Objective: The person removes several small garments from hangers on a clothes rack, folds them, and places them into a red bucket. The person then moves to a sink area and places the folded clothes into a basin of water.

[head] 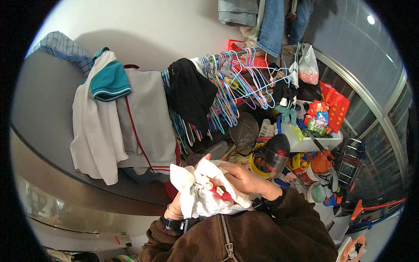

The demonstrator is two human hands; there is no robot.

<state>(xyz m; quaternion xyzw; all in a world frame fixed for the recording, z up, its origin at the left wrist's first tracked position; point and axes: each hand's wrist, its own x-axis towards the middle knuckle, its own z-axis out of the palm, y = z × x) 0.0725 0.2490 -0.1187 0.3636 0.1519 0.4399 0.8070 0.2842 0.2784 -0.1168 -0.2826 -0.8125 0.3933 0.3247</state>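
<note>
A bunched white cloth garment [196,199] with a red patterned patch is held close in front of my chest. My left hand [176,204] supports it from below and behind; most of that hand is hidden by the fabric, and a fingertip shows above its upper edge. My right hand [245,178] grips the cloth from the right, fingers bent over its folds. Just beyond lies a grey garment [147,114] with dark red piping. Beside it, a white garment [95,140] with a teal band [109,83] is draped over a dark grey rounded surface [42,108].
Many coloured clothes hangers [226,91] hang on a rail, with a black garment [190,91] over some. Jeans [271,26] hang above. To the right are a white tub [294,139] of bags, a yellow bucket [258,163], a folding trolley [349,160] and a red-handled tool [376,204].
</note>
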